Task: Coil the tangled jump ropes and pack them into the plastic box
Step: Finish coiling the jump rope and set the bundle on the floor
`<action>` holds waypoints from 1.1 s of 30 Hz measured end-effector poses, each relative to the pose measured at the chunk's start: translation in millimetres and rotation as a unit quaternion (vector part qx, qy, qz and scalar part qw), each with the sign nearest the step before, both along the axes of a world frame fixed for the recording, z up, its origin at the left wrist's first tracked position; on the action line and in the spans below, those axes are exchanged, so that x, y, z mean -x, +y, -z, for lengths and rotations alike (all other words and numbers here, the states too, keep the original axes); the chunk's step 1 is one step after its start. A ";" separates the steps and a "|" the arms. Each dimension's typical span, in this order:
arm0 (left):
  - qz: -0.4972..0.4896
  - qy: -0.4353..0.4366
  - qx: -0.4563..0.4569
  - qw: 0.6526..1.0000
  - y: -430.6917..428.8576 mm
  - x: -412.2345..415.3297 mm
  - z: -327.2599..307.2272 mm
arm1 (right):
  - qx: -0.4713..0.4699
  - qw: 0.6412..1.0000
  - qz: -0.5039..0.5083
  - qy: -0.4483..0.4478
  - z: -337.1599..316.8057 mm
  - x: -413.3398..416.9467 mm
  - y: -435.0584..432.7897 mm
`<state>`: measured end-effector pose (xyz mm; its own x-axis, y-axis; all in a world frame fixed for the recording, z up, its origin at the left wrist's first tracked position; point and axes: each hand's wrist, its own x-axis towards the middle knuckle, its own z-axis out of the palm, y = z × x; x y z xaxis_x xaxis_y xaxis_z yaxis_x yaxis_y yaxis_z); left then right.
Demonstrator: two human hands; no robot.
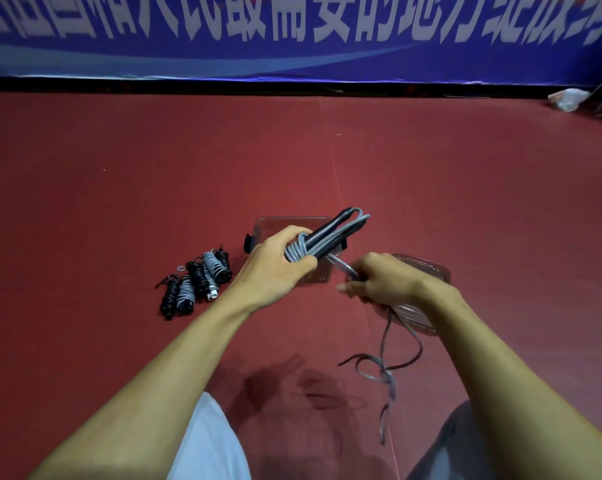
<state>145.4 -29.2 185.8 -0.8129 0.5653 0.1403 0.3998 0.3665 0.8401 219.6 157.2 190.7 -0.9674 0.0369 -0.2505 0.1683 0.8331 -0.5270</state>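
My left hand point(278, 254) grips a jump rope bundle point(330, 233): two dark handles with grey cord wound round them near my fingers. My right hand point(375, 280) pinches the grey cord just below the bundle; the loose cord point(384, 358) hangs down from it in tangled loops above the floor. Behind my left hand sits the clear plastic box point(268, 225), partly hidden. Its clear lid point(427, 268) lies on the floor under my right wrist. Several coiled black and grey ropes point(197, 282) lie in a pile to the left of the box.
Red sports floor point(154, 168) stretches all round. A blue banner wall point(292, 57) runs across the back. A crumpled white item point(568, 98) lies at the far right by the wall. My knees show at the bottom edge.
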 end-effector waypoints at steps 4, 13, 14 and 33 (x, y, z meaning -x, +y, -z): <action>-0.073 0.049 0.057 0.995 -3.9 5.5 1.4 | -0.043 0.996 -0.034 -0.065 3.2 -4.2 0.7; -0.023 0.054 0.188 0.980 -11.5 9.0 10.0 | -0.020 0.990 -0.073 0.116 -7.0 -3.2 0.4; -0.012 0.053 0.201 0.978 -11.3 8.4 11.0 | -0.019 0.987 -0.085 0.137 -8.0 -3.2 1.1; 0.181 0.039 0.248 0.951 -1.9 -11.4 10.0 | 0.100 0.965 0.039 0.240 -10.1 -3.9 -0.7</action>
